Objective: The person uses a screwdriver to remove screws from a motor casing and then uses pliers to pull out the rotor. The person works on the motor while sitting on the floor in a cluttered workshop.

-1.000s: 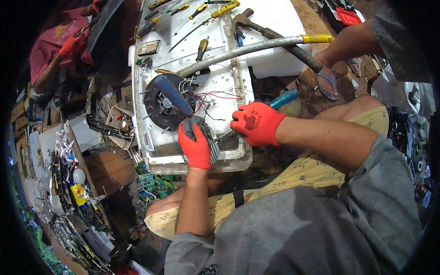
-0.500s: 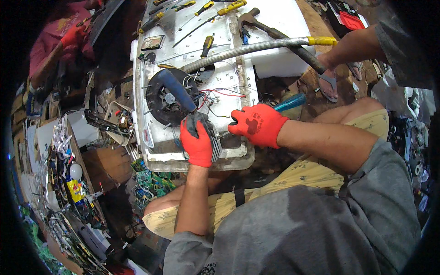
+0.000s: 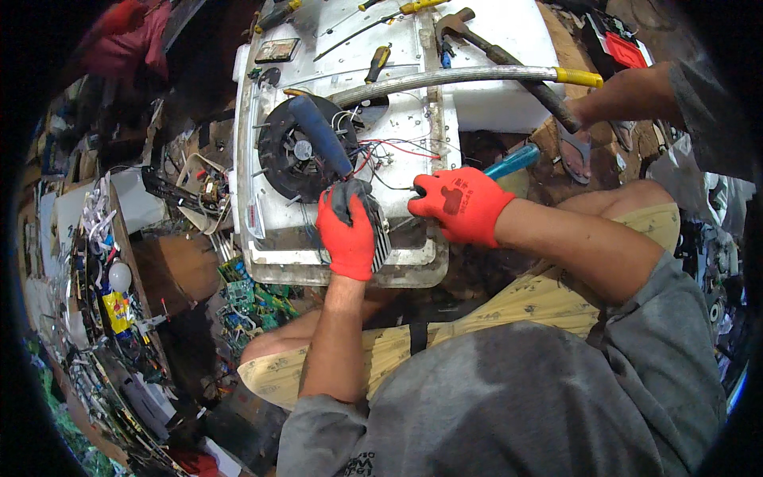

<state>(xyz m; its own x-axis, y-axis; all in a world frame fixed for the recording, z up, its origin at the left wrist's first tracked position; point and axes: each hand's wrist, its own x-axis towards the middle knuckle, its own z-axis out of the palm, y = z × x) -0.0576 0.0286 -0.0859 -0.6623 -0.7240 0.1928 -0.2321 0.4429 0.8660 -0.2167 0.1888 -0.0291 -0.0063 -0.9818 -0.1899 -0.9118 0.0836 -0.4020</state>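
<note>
My left hand [image 3: 346, 238], in a red glove with dark fingertips, is closed around a ribbed grey metal block [image 3: 381, 248] at the near end of the white panel [image 3: 405, 159]. To its right, my right hand [image 3: 463, 208] has its fingers curled together; what they pinch is hidden. A thin wire runs up to these fingertips. Behind the right glove sticks out a translucent teal, handle-like piece [image 3: 513, 162]; I cannot tell if it is held. A blue grip [image 3: 319, 139] lies across a round black fan-like part [image 3: 278, 159], its lower end near my left fingers. Red and dark wires [image 3: 385, 143] trail between.
A braided hose [image 3: 445, 77] with a yellow end and a hammer [image 3: 497, 54] cross the panel's far side, near screwdrivers [image 3: 379, 63]. Circuit boards [image 3: 246, 298] and scrap lie left. One person's sandalled foot [image 3: 576, 151] is at right; another person [image 3: 131, 40] is far left.
The view has shifted slightly. My right hand has risen a little relative to the panel, and the teal piece tilts more steeply. My left hand stays on the ribbed block. The far-left person's arm has moved up.
</note>
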